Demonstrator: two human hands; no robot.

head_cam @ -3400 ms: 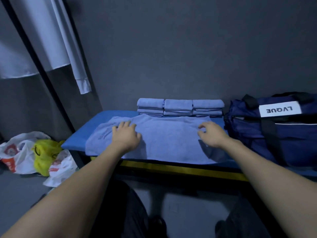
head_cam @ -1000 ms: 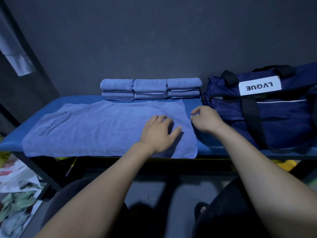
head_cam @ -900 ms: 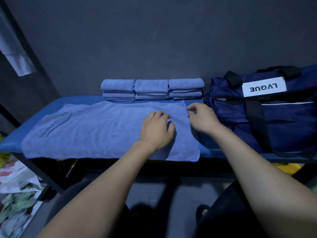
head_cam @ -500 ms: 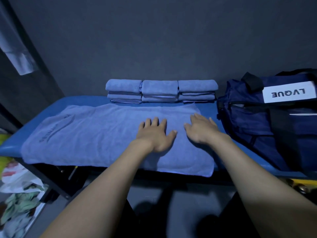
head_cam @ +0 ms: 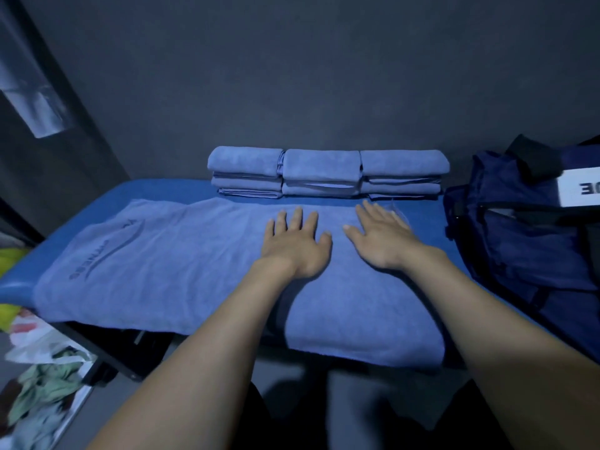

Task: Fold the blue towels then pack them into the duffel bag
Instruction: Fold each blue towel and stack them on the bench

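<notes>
I see both palms flat on the spread blue towel (head_cam: 181, 267), which lies across the blue surface (head_cam: 168, 190): left hand (head_cam: 293, 246) and right hand (head_cam: 381, 240) side by side, fingers straight, gripping nothing. Folded towels (head_cam: 328, 173) are stacked along the wall behind; the duffel bag (head_cam: 526, 241) sits just right of the towel.

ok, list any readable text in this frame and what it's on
"E", upside down and cut off by the frame edge, after part of another letter: white label on the duffel bag.
Dark print with curved lines on the spread towel: lettering there, too blurred to read.
</notes>
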